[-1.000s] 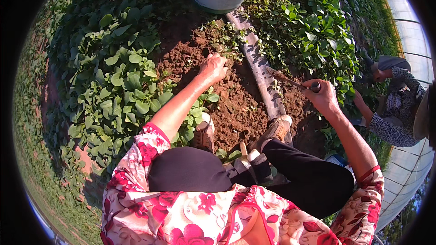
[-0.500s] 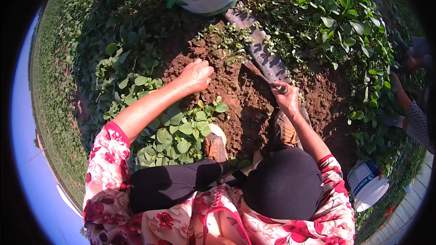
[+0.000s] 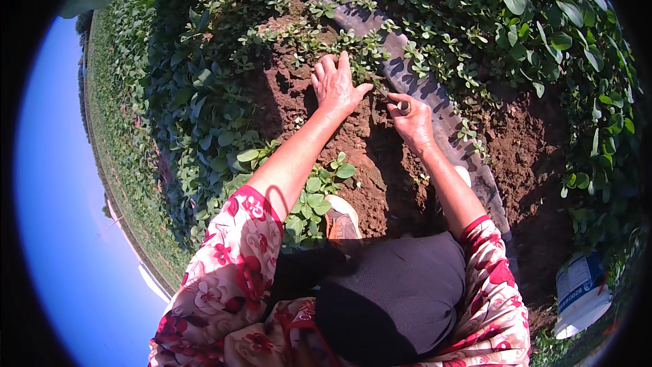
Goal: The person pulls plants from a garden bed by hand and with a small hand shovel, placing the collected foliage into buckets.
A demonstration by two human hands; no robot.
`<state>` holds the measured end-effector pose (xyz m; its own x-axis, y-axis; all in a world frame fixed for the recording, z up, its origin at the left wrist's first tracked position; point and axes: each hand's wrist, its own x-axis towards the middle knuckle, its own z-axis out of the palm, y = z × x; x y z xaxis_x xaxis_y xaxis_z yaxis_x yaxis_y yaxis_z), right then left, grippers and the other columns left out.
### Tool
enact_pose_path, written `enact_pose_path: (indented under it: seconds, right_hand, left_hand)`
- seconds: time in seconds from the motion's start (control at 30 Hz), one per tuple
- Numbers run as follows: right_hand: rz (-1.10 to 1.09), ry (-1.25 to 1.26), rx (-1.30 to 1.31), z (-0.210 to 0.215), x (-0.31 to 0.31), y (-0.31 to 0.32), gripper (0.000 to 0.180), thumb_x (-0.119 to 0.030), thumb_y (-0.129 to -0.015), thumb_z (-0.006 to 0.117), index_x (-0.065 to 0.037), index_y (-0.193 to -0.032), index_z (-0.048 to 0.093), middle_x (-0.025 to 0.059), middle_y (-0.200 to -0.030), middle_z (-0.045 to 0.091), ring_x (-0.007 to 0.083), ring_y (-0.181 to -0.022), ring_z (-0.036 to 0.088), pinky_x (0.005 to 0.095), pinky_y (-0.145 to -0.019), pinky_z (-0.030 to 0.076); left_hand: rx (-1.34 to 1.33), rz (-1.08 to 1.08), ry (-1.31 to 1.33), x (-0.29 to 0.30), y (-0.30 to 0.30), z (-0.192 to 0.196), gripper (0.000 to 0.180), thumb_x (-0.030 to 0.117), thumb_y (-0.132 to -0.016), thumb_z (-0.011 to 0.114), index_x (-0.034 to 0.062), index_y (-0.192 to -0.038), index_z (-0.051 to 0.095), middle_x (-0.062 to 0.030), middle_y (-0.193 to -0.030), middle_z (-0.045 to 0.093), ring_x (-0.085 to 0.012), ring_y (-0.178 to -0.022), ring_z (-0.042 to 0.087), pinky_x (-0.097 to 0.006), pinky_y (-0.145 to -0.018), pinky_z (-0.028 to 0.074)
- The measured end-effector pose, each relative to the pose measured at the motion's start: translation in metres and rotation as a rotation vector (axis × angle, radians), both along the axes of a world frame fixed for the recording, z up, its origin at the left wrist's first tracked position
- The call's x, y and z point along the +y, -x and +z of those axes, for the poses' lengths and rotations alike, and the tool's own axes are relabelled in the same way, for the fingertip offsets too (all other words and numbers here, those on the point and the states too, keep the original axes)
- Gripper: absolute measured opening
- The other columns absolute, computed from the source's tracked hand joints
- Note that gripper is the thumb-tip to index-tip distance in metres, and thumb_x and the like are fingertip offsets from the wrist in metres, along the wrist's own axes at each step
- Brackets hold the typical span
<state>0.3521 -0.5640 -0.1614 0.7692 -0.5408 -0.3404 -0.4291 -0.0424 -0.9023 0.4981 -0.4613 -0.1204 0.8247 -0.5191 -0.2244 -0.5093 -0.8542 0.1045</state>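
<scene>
The fingers of the left hand (image 3: 336, 88) are spread apart, and the thumb sticks out toward the right hand (image 3: 414, 126). I see nothing held in them. Their tips point at the small green plants (image 3: 350, 44), right by the leaves, but I cannot tell if they touch. The fingers of the right hand are curled tight around a small tool (image 3: 404, 106). The round end of its handle peeks out of the grip. The rest points toward the left thumb, where leaves and shade make it hard to see.

Under both hands is lumpy brown dirt (image 3: 367, 194). Just past the right fingers, a long grey strip (image 3: 402, 61) runs on a slant, dotted with leaf shadows. Below the left fingers, a plant with round leaves (image 3: 314, 198) grows beside a shoe (image 3: 344, 224). Then comes a knee in black cloth (image 3: 394, 292). Far to the right of the fingers are bigger leafy plants (image 3: 564, 37), and lower down, a white and blue bucket (image 3: 581, 299).
</scene>
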Motion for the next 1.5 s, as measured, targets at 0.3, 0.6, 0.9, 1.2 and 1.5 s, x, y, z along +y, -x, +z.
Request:
enact_pose_path:
  seconds: [0.3,0.6,0.9,1.2,1.5]
  right_hand:
    - [0.129,0.204,-0.023,0.035,-0.013,0.090,0.023,-0.006,-0.076,0.068,-0.006,-0.099,0.071,0.0162,-0.084,0.070,0.0284,-0.074,0.070,0.0355,-0.068,0.055]
    - [0.054,0.096,-0.033,-0.014,0.019,-0.014,0.023,-0.012,-0.079,0.069,-0.008,-0.101,0.070,0.0143,-0.068,0.066,0.0211,-0.059,0.066,0.0329,-0.059,0.051]
    - [0.124,0.104,-0.009,0.032,-0.011,0.076,0.029,-0.006,-0.072,0.063,-0.009,-0.100,0.070,0.0189,-0.077,0.067,0.0325,-0.071,0.068,0.0395,-0.067,0.054]
    - [0.147,0.063,-0.021,-0.002,0.012,-0.007,0.028,-0.009,-0.072,0.062,-0.010,-0.098,0.070,0.0168,-0.071,0.065,0.0344,-0.069,0.065,0.0434,-0.068,0.053]
    - [0.147,0.386,-0.059,0.036,-0.010,0.080,0.043,-0.005,-0.062,0.066,-0.010,-0.105,0.065,0.0128,-0.077,0.066,0.0303,-0.068,0.066,0.0410,-0.063,0.054]
  left_hand:
    - [0.006,-0.185,0.001,0.027,-0.040,-0.012,0.036,0.025,-0.077,0.070,0.0218,-0.113,0.066,-0.0049,-0.109,0.056,-0.0267,-0.109,0.045,-0.043,-0.097,0.033]
    - [0.145,-0.180,-0.149,-0.009,-0.032,-0.006,0.075,0.052,-0.063,0.078,0.0193,-0.127,0.055,-0.0110,-0.118,0.053,-0.0308,-0.114,0.042,-0.045,-0.096,0.033]
    - [-0.009,-0.244,0.009,0.022,-0.048,-0.022,0.026,0.021,-0.076,0.066,0.0195,-0.102,0.067,-0.0031,-0.097,0.067,-0.0262,-0.098,0.055,-0.042,-0.091,0.038]
    - [0.104,-0.136,0.110,0.009,-0.048,-0.032,0.022,0.019,-0.075,0.067,0.0177,-0.096,0.071,-0.0058,-0.099,0.069,-0.0266,-0.099,0.057,-0.042,-0.093,0.039]
    - [0.207,0.109,0.249,0.017,-0.050,-0.018,0.024,0.017,-0.076,0.071,0.0063,-0.097,0.069,-0.0099,-0.090,0.070,-0.0220,-0.081,0.066,-0.032,-0.077,0.050]
